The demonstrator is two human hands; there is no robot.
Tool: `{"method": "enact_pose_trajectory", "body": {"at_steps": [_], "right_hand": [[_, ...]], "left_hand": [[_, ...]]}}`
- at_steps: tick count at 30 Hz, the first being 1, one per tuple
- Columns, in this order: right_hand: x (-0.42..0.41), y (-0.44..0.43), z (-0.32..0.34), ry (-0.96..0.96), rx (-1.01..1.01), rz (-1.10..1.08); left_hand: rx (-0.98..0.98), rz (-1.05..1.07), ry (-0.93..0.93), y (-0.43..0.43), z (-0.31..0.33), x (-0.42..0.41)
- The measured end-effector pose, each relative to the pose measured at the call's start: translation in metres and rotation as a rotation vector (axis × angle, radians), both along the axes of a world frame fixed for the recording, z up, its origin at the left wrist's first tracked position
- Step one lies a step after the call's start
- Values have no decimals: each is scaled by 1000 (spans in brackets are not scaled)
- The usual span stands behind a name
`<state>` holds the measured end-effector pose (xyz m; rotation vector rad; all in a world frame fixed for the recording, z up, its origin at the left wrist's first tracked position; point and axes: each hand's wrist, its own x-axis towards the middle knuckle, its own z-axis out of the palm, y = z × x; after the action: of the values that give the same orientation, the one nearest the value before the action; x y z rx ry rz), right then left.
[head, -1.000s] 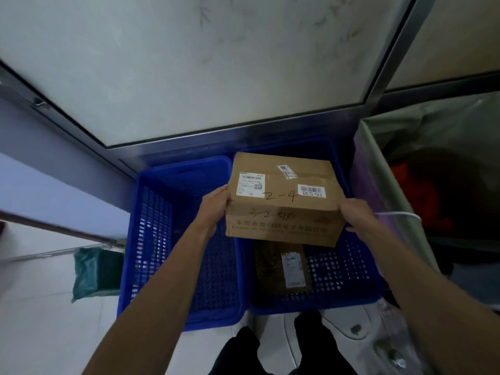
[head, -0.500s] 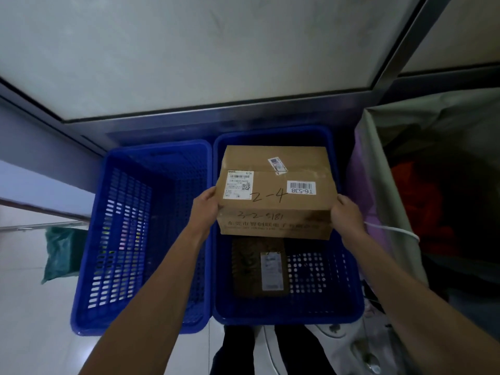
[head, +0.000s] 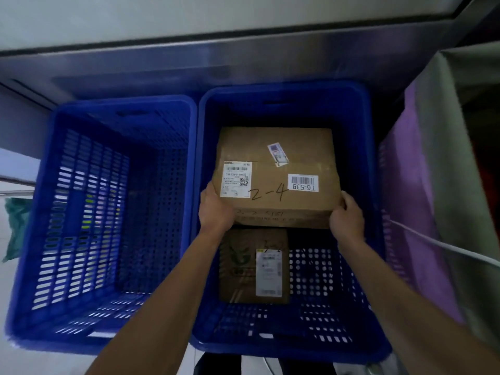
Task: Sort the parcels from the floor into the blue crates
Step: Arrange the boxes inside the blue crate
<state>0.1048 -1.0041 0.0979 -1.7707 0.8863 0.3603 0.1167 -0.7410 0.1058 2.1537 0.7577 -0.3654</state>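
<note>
Hands (head: 216,209) gripping box (head: 276,171) inside crate (head: 362,266)

head view looks steeply down, close over two crates (head: 194,185).

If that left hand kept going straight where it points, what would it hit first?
The left hand grips the cardboard box; past its side, probably the right crate's far wall, though depth is unclear.

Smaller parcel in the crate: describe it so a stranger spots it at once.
Of the blue pair, look in the right crate. On its floor, nearer the person than the large box marked 2-4, lies the smaller parcel. It is darker, with a green logo.
</note>
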Motion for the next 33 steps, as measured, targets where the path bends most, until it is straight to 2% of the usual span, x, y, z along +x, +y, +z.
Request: {"method": "enact_pose_trajectory", "body": {"at_steps": [5, 10, 13, 20, 23, 27, 29, 33], "right_hand": [[12, -4, -33, 21, 11, 60], [27, -14, -29, -50, -47, 115], [28, -13, -35, -85, -55, 89], [2, -6, -63, 96, 45, 32], [-1, -4, -68, 179, 43, 96], [-9, -5, -76, 366, 20, 335], [-10, -5, -72, 384, 18, 373], [-10, 0, -51, 397, 36, 377]], "left_hand": [[59, -55, -4, -7, -48, -8], [72, -6, -40, -9, -52, -1], [92, -66, -45, -6, -59, -10], [138, -236, 207, -10, -82, -17], [203, -312, 366, -7, -87, -12], [289, -484, 612, -16, -93, -17], [280, -517, 686, -22, -90, -20], [219, -544, 722, -29, -74, -27]]}}
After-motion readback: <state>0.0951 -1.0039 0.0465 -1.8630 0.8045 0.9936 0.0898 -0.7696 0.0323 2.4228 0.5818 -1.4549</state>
